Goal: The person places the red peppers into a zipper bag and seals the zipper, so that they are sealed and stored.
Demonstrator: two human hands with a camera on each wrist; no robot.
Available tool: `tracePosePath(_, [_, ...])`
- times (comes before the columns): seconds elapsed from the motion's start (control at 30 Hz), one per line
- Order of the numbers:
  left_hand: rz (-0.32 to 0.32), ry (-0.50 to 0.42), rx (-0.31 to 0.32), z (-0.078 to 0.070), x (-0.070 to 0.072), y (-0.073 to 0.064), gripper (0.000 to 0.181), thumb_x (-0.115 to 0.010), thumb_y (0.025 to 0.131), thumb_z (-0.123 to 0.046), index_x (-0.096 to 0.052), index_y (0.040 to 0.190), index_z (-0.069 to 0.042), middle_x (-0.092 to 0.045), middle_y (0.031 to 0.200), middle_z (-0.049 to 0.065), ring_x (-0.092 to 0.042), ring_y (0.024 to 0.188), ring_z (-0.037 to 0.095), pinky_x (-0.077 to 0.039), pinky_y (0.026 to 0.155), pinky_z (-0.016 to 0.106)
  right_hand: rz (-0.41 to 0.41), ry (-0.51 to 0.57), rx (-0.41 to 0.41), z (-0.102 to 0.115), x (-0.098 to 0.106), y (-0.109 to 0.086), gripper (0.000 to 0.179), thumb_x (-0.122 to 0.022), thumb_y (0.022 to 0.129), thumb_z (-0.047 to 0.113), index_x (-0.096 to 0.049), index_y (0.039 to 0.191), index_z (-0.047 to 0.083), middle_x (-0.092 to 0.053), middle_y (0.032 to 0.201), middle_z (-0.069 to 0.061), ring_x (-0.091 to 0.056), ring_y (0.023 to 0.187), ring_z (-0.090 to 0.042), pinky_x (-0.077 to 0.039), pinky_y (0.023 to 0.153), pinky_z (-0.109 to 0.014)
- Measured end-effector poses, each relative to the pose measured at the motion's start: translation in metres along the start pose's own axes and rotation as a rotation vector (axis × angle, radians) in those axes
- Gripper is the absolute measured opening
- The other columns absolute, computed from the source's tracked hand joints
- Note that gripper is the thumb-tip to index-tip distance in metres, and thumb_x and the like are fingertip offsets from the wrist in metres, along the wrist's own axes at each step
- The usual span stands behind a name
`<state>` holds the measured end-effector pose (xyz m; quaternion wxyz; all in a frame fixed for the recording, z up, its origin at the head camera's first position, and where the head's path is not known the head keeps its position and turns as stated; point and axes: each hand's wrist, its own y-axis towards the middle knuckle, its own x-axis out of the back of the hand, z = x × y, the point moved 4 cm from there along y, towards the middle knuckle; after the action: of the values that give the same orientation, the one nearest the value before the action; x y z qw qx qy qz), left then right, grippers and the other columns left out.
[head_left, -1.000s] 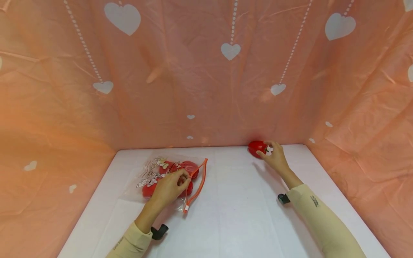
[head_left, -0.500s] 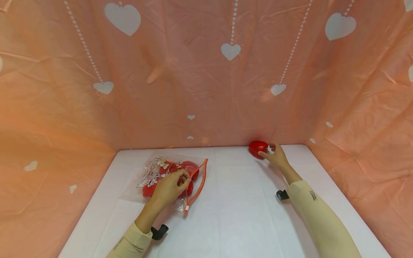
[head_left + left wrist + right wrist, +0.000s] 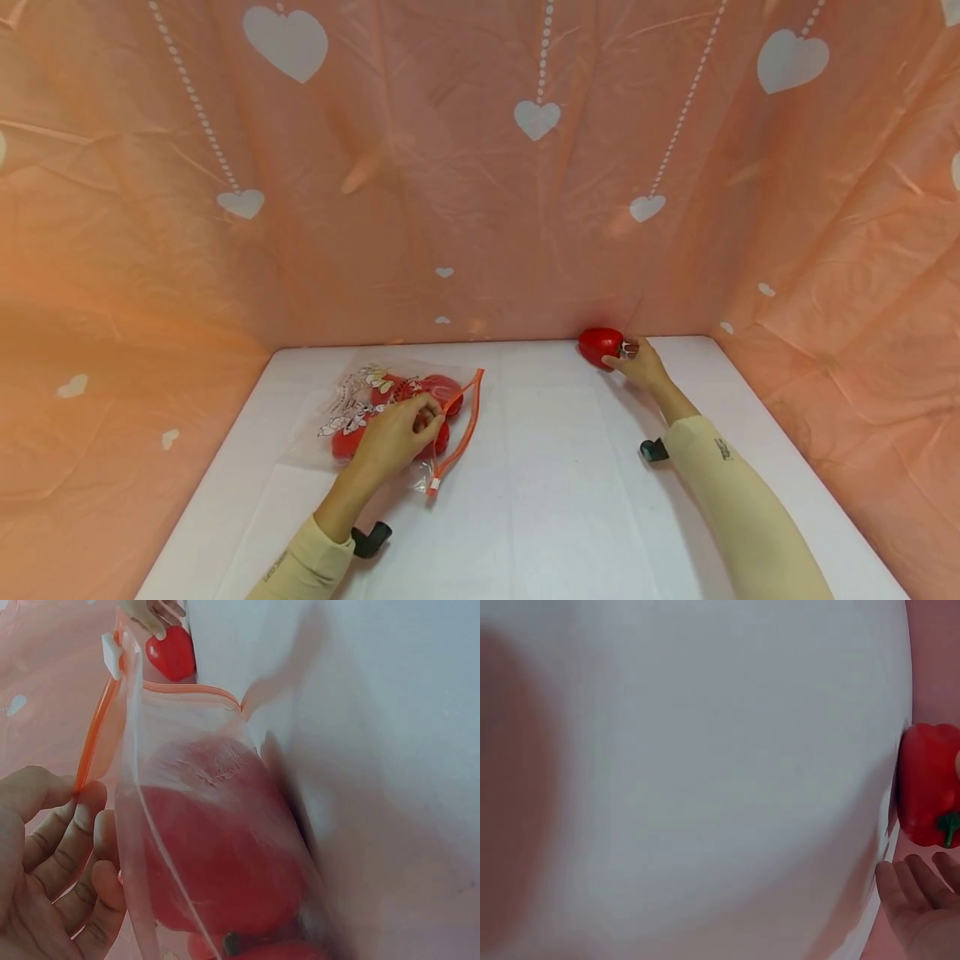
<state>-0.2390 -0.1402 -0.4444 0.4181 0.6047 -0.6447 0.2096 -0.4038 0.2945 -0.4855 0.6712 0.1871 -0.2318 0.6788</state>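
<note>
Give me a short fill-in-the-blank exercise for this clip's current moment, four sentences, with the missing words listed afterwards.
1. The left hand pinches the zip strip of the clear bag, and that strip's colour is ____.
2. The slider on that strip is coloured ____.
3. In the head view, the pepper outside the bag lies to the ____ of it.
4. The right hand is beside the pepper's stem, whose colour is ____.

Missing words: orange; white; right; green.
</note>
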Motion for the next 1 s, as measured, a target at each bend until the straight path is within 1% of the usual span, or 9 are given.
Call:
tracePosePath(0.17, [0.005, 0.001, 0.001, -0.0007, -0.0001, 0.0000, 0.009, -0.079, 0.098, -0.020, -0.070, 0.101, -0.021, -0.061, 0.077, -0.012, -0.053, 0.070, 0.011, -0.047, 0.060, 0.027, 0.006, 0.008, -0.018, -0.0002, 0.0000, -0.0001, 0.076, -0.070, 0.105, 0.023, -0.028, 0.160, -0.009, -0.040, 0.156, -0.035, -0.037, 0.145, -0.052, -0.041, 0.118, -0.059])
tracePosePath(0.4, [-0.002, 0.007, -0.007, -0.0021, 0.0004, -0.0005, 0.010, -0.079, 0.098, -0.019, -0.070, 0.100, -0.021, -0.061, 0.077, -0.012, -0.053, 0.070, 0.010, -0.046, 0.059, 0.027, 0.013, -0.021, -0.001, 0.0000, -0.0017, 0.0013, 0.073, -0.068, 0.106, 0.021, -0.029, 0.158, -0.013, -0.043, 0.153, -0.037, -0.043, 0.139, -0.051, -0.041, 0.119, -0.058])
tracePosePath(0.5, [-0.004, 0.005, -0.007, -0.0027, 0.0006, -0.0009, 0.010, -0.080, 0.097, -0.018, -0.070, 0.100, -0.020, -0.061, 0.077, -0.012, -0.053, 0.070, 0.010, -0.046, 0.059, 0.027, 0.022, -0.023, -0.012, -0.0009, -0.0031, 0.0013, 0.073, -0.068, 0.106, 0.021, -0.029, 0.158, -0.012, -0.043, 0.153, -0.036, -0.043, 0.141, -0.051, -0.041, 0.119, -0.057])
tracePosePath(0.77, [-0.008, 0.000, -0.009, -0.0022, -0.0004, -0.0009, 0.010, -0.080, 0.097, -0.018, -0.070, 0.100, -0.020, -0.061, 0.077, -0.012, -0.053, 0.070, 0.010, -0.046, 0.059, 0.026, 0.018, -0.013, -0.010, -0.0029, -0.0049, -0.0009, 0.072, -0.070, 0.105, 0.024, -0.033, 0.157, -0.010, -0.046, 0.151, -0.034, -0.047, 0.138, -0.049, -0.048, 0.113, -0.056])
tracePosePath(0.9, [-0.013, 0.003, -0.011, -0.0016, -0.0009, -0.0003, 0.010, -0.080, 0.097, -0.018, -0.070, 0.099, -0.020, -0.061, 0.077, -0.013, -0.053, 0.071, 0.010, -0.047, 0.060, 0.026, 0.010, -0.014, 0.002, -0.0029, -0.0064, -0.0031, 0.073, -0.072, 0.104, 0.029, -0.035, 0.155, -0.009, -0.050, 0.149, -0.033, -0.051, 0.137, -0.048, -0.051, 0.110, -0.054])
tracePosePath(1.0, [-0.016, 0.001, -0.012, -0.0015, -0.0007, 0.0001, 0.011, -0.080, 0.097, -0.018, -0.071, 0.100, -0.020, -0.061, 0.077, -0.012, -0.054, 0.071, 0.010, -0.047, 0.060, 0.026, 0.005, -0.032, 0.028, -0.0013, -0.0084, -0.0049, 0.074, -0.073, 0.104, 0.031, -0.038, 0.154, -0.011, -0.053, 0.147, -0.034, -0.054, 0.135, -0.048, -0.053, 0.108, -0.053])
